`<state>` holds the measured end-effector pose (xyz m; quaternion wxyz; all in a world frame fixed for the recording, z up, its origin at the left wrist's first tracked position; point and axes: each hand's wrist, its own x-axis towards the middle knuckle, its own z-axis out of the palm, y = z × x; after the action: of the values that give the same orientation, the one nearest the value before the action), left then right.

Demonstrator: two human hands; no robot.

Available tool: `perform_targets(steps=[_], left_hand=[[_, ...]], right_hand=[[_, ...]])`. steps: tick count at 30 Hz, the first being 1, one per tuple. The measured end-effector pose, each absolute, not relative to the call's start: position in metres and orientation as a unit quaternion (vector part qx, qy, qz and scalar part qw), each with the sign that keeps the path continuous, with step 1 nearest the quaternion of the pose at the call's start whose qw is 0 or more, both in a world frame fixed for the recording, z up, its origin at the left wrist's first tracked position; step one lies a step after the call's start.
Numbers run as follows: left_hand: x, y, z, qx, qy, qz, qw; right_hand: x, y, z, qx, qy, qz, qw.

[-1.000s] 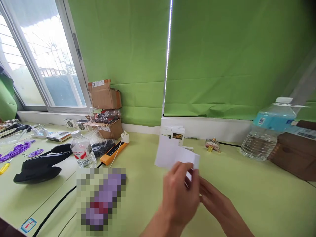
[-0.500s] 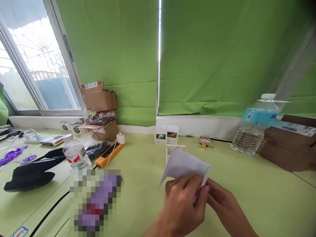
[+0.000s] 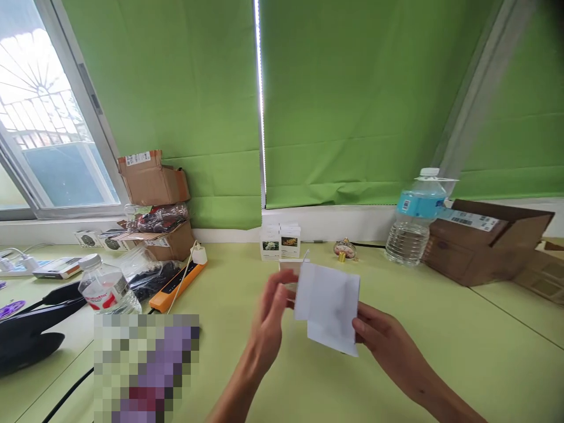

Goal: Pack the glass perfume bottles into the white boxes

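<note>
A folded sheet of white paper [image 3: 332, 305] is held upright over the table, its two layers lying slightly offset. My right hand [image 3: 383, 335] pinches it by the right edge, thumb in front and fingers behind. Beside the left edge is my left hand [image 3: 268, 317], thumb and fingers apart and somewhat blurred; whether a fingertip touches the paper is unclear. Partly hidden behind the paper and the left hand stands a small white open box [image 3: 288, 265]. Farther back are two small picture cards [image 3: 281, 247] with flowers, standing upright.
To the right stand a big water bottle [image 3: 408, 229] and an open cardboard box [image 3: 467, 252]. A small ornate trinket [image 3: 344, 249] lies near the wall. On the left are an orange power strip [image 3: 176, 288], a smaller bottle [image 3: 106, 288], stacked cartons [image 3: 152, 185] and a blurred-out purple object [image 3: 154, 370].
My left hand has come off the paper and moved left, its fingers spreading. The paper now faces me, held in my right hand. The view has turned right.
</note>
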<state>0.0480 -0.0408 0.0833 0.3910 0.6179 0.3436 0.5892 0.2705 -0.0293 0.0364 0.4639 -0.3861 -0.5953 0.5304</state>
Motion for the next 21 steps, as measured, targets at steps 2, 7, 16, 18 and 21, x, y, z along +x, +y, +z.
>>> perform_targets(steps=[2, 7, 16, 18, 21], left_hand=[[0.049, -0.036, 0.077, 0.649, 0.344, 0.523, 0.432], [0.058, -0.027, 0.056, 0.641, 0.337, 0.499, 0.476], [0.065, -0.023, 0.040, 0.652, 0.363, 0.476, 0.466], [0.067, -0.024, 0.039, 0.677, 0.373, 0.460, 0.438], [0.065, -0.025, 0.037, 0.698, 0.413, 0.467, 0.352]], right_hand=[[0.265, -0.032, 0.041, -0.375, -0.607, 0.542, 0.444], [0.256, -0.039, 0.053, -0.355, -0.622, 0.562, 0.414], [0.264, -0.034, 0.045, -0.427, -0.616, 0.515, 0.417], [0.266, -0.032, 0.046, -0.433, -0.605, 0.517, 0.423], [0.270, -0.030, 0.050, -0.421, -0.600, 0.528, 0.428]])
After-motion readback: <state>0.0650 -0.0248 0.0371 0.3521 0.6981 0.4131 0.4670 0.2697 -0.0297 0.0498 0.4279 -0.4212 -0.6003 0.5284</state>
